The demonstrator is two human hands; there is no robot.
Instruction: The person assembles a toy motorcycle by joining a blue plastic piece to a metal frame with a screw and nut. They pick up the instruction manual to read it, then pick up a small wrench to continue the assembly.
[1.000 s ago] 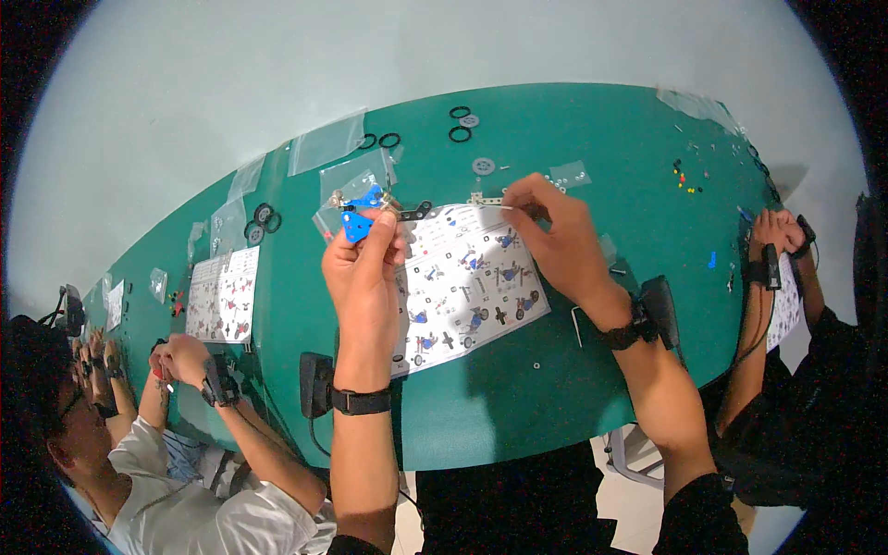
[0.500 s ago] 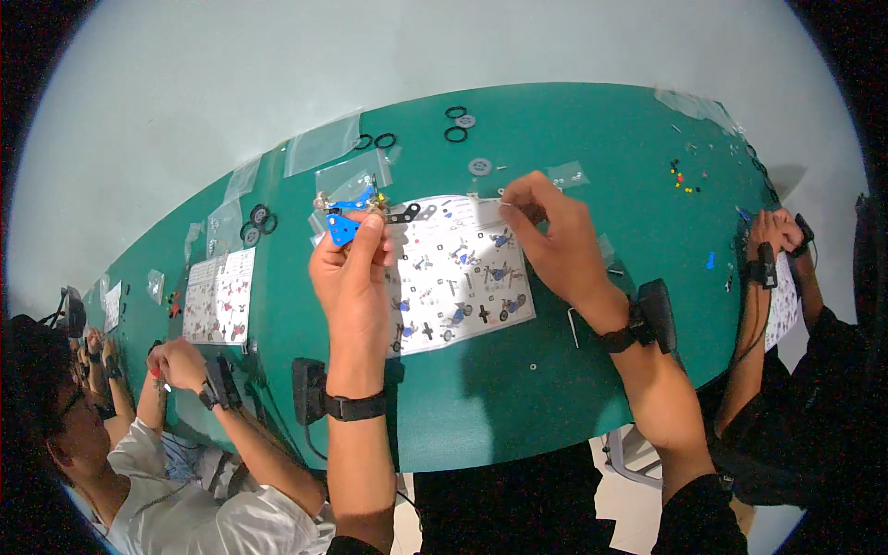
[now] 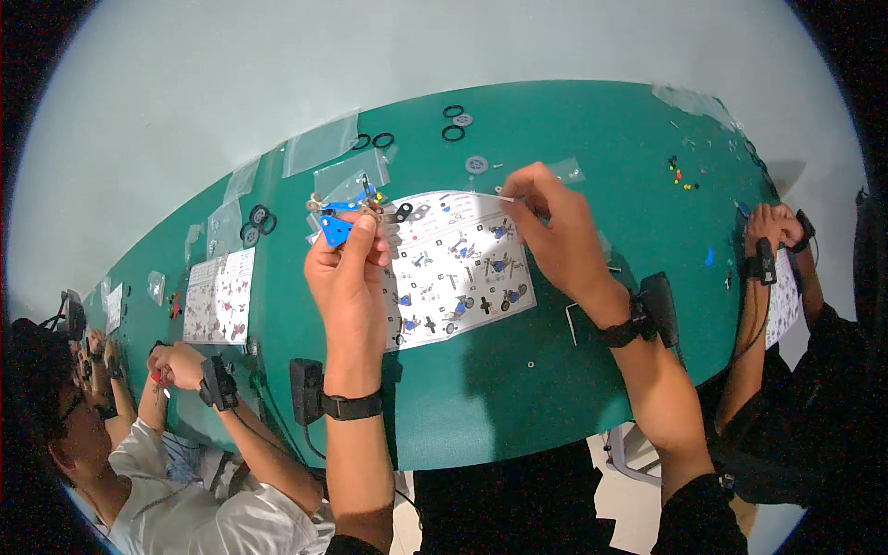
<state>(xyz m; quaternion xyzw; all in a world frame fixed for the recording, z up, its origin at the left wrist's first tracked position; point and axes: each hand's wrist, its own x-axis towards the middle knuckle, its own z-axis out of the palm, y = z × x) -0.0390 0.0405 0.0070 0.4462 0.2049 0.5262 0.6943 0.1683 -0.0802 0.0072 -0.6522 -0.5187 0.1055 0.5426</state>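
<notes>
My left hand [image 3: 348, 273] is closed around a partly built model [image 3: 335, 230] of blue plates, with a black perforated strip and small metallic and yellow bits. Its fingers hide some of the joints. Over the upper right corner of a printed picture sheet [image 3: 467, 301], my right hand [image 3: 566, 242] has its thumb and forefinger pinched together. What sits between those fingertips, if anything, is too small to make out. An L-shaped hex key [image 3: 572, 326] lies beside my right wrist, and a small nut [image 3: 531, 364] rests nearer to me.
Beyond the sheet lie a grey wheel hub [image 3: 476, 165], black tyre rings [image 3: 452, 133] and clear plastic bags [image 3: 319, 143]. Small coloured pieces [image 3: 680, 176] are scattered to the right. People work at both sides; one person's hand [image 3: 180, 363] is at the left.
My right fingertips have shifted slightly, and the pale sliver beside them no longer shows clearly. The model in my left hand has turned a little, its black strip now more hidden.
</notes>
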